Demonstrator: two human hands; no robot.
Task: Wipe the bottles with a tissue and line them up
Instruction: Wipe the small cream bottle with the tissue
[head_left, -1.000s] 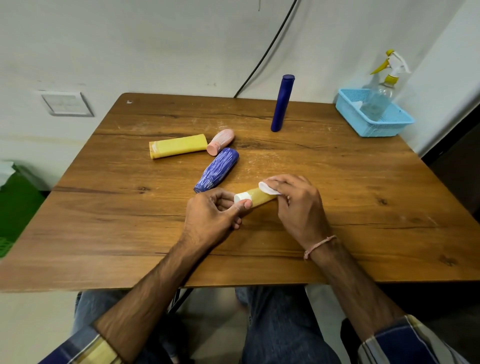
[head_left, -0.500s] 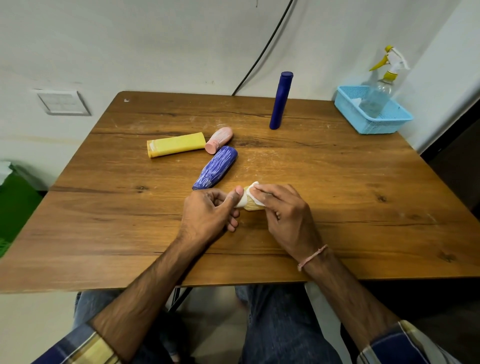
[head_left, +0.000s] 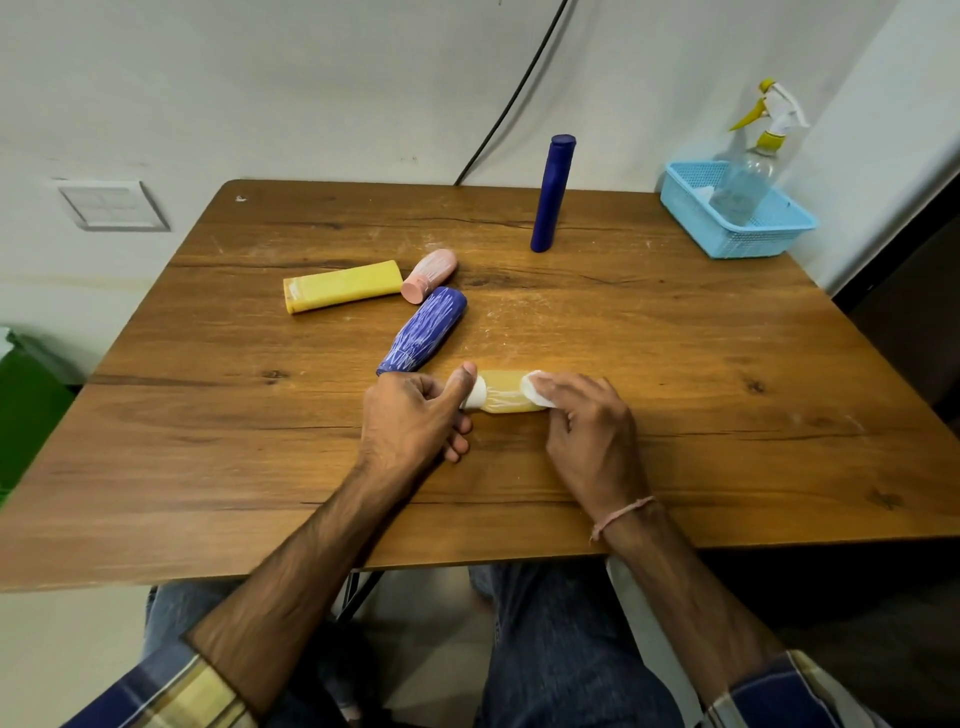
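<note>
At the near side of the wooden table (head_left: 218, 467), a pale yellow bottle (head_left: 503, 396) with a white cap is held lying on its side between the two hands. The cap end is pinched by the left hand (head_left: 410, 415), its thumb laid over the cap and the other fingers curled beneath. A small white tissue (head_left: 537, 391) is pressed against the other end of the bottle by the fingers of the right hand (head_left: 592, 436), which are closed on it. Just beyond the left hand, a dark blue bottle (head_left: 423, 331) is seen lying diagonally. Farther back, a small pink bottle (head_left: 429, 275) and a flat yellow bottle (head_left: 343, 286) lie side by side, seemingly touching. Toward the far edge, a tall blue bottle (head_left: 552, 193) stands upright. At the far right corner, a spray bottle (head_left: 748, 171) is propped in a light blue basket (head_left: 727, 241).
</note>
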